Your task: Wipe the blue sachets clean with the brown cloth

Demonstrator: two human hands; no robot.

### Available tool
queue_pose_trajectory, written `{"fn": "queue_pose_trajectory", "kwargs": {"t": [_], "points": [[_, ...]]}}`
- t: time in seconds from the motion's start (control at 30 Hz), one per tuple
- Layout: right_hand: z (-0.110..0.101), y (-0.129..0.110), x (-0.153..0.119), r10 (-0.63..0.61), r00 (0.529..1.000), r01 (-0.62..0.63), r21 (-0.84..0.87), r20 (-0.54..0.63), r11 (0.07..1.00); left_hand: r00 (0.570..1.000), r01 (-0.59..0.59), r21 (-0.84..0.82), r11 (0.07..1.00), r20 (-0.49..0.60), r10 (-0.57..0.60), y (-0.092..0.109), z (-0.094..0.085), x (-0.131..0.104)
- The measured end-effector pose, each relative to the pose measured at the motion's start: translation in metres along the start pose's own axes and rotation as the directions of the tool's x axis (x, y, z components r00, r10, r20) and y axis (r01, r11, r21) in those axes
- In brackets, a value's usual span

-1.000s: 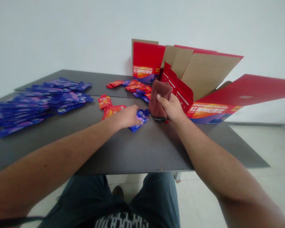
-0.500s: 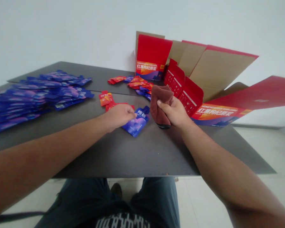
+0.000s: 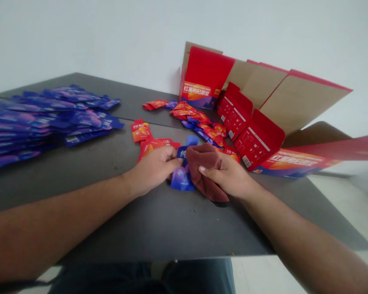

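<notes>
My left hand (image 3: 156, 168) pinches a blue pouch (image 3: 183, 179) with white lettering by its left edge, holding it just over the grey table. In my right hand (image 3: 233, 173) is a bunched brown cloth (image 3: 204, 167), which covers the pouch's right side; whether it presses on the pouch I cannot tell. Red-orange pouches (image 3: 151, 143) lie just beyond my left hand. Past the cloth a loose row of red-orange and blue pouches (image 3: 184, 110) stretches toward the boxes.
A big heap of blue pouches (image 3: 49, 118) covers the table's left side. At the right stand open red cardboard boxes (image 3: 210, 67) with raised flaps, and smaller red cartons (image 3: 259, 136) lean there. The grey table (image 3: 147, 228) ends close to my legs.
The brown cloth has come left and down onto the blue pouch, which my left hand now holds more upright. The camera view has shifted slightly.
</notes>
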State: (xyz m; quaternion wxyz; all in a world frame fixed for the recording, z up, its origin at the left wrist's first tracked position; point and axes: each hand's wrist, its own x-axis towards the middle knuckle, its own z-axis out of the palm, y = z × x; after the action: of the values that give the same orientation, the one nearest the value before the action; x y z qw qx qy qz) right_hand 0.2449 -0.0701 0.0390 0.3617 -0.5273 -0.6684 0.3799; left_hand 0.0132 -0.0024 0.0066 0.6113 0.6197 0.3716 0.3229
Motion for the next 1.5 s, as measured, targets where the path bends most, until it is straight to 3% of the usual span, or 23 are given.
{"fn": "queue_pose_trajectory", "kwargs": {"t": [0.13, 0.27, 0.37, 0.43, 0.6, 0.77, 0.9, 1.07, 1.23, 1.3, 1.43, 1.5], "points": [[0.001, -0.004, -0.001, 0.018, 0.999, -0.021, 0.08, 0.041, 0.997, 0.993, -0.106, 0.132, 0.986, -0.035, 0.112, -0.001, -0.002, 0.0], [0.001, -0.009, -0.002, 0.003, 0.998, -0.01, 0.11, 0.065, 0.994, 0.99, -0.12, 0.198, 0.973, -0.043, 0.131, 0.005, -0.001, -0.003], [-0.001, -0.017, -0.004, -0.044, 0.994, 0.039, 0.05, 0.104, 0.998, 0.991, -0.118, 0.202, 0.972, -0.042, 0.129, 0.008, 0.001, -0.004], [-0.003, -0.024, -0.006, -0.078, 0.991, 0.089, -0.094, 0.109, 0.992, 0.991, -0.119, 0.182, 0.976, -0.032, 0.127, 0.008, 0.001, -0.004], [-0.007, -0.041, -0.01, -0.14, 0.99, 0.114, -0.597, 0.002, 0.794, 0.991, -0.126, 0.139, 0.982, -0.034, 0.132, 0.003, 0.0, -0.002], [-0.002, -0.058, -0.001, -0.151, 0.987, 0.133, -0.793, 0.052, 0.594, 0.995, -0.097, 0.017, 0.995, -0.035, 0.097, -0.002, 0.001, 0.002], [0.002, -0.065, 0.01, -0.148, 0.988, 0.111, -0.867, 0.044, 0.485, 0.997, -0.033, -0.171, 0.985, 0.063, 0.044, -0.001, 0.004, 0.003], [0.005, -0.05, 0.011, -0.214, 0.977, 0.122, -0.848, 0.011, 0.515, 0.995, 0.036, -0.225, 0.974, 0.094, -0.015, 0.002, 0.006, 0.002], [0.006, -0.037, -0.003, -0.286, 0.936, 0.339, -0.748, 0.206, 0.57, 1.0, -0.014, -0.16, 0.987, 0.018, 0.017, -0.001, 0.002, 0.003], [0.003, -0.034, -0.004, -0.305, 0.924, 0.372, -0.738, 0.233, 0.563, 0.999, -0.032, -0.147, 0.989, 0.021, 0.035, -0.001, 0.0, 0.004], [-0.003, -0.028, 0.001, -0.347, 0.936, 0.25, -0.808, 0.061, 0.533, 0.995, 0.071, -0.233, 0.97, 0.086, -0.053, 0.001, 0.001, 0.003], [-0.002, -0.027, 0.002, -0.357, 0.933, 0.23, -0.823, 0.035, 0.52, 0.994, 0.083, -0.239, 0.967, 0.089, -0.063, 0.002, 0.002, 0.002]]}}
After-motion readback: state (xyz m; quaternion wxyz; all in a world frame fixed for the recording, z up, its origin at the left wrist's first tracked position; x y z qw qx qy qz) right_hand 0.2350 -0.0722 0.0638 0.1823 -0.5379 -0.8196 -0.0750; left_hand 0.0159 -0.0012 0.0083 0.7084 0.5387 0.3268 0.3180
